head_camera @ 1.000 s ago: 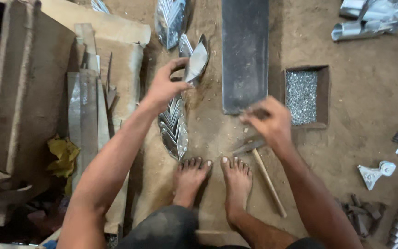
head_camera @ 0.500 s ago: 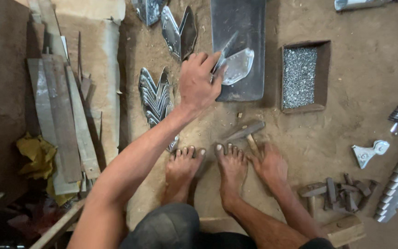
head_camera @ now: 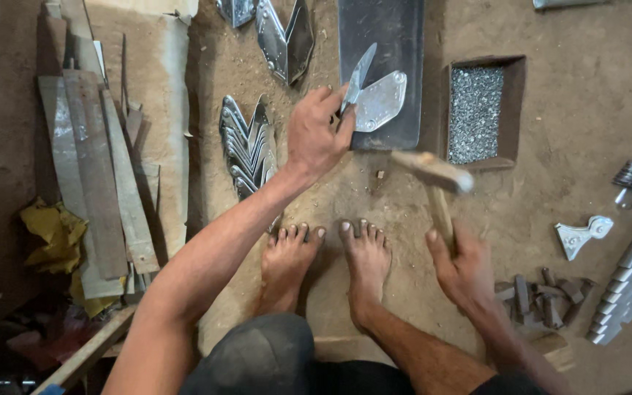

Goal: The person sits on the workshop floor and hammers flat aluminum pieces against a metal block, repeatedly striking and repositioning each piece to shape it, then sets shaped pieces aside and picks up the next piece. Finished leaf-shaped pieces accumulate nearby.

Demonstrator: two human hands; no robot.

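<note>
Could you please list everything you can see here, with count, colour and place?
hinged metal piece: one, silver, on the slab, held by the left hand
dark slab: one, grey, top centre on the dirt floor
box of small metal bits: one, brown with silver contents, right of the slab
hammer: one, wooden handle, in the right hand
stacked V-shaped plates: one pile, silver, left of the left hand
metal strips: several, rusty grey, far left
yellow rag: one, lower left
small bracket: one, silver, right
left hand: gripping the hinged piece
right hand: gripping the hammer handle
bare feet: two, centre
</note>
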